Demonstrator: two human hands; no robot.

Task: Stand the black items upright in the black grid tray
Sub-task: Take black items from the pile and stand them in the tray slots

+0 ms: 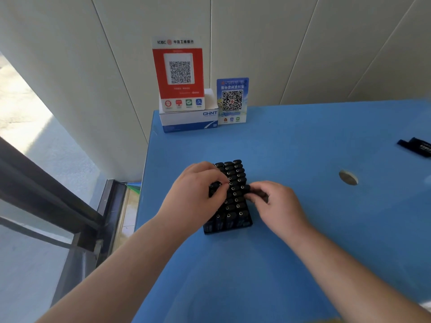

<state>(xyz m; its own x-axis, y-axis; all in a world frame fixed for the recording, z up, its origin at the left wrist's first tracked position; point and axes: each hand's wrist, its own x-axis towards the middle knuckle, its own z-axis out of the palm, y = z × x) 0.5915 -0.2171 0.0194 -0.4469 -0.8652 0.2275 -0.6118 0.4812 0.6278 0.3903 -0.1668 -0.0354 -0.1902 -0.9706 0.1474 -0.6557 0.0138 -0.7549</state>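
A black grid tray (227, 229) sits near the left edge of the blue table, packed with several upright black items (235, 180) whose round tops show. My left hand (198, 192) lies over the tray's left side, its fingers curled around black items there. My right hand (277, 203) is at the tray's right edge, its fingers pinching a black item (251, 191) over the right column.
A blue table (291, 264) with a round hole (348, 177) on the right. More black items (417, 146) lie at the far right edge. A white box (189, 120) with a red QR sign (179, 73) and a blue QR sign (232, 101) stand at the back. The table's left edge drops to a window frame.
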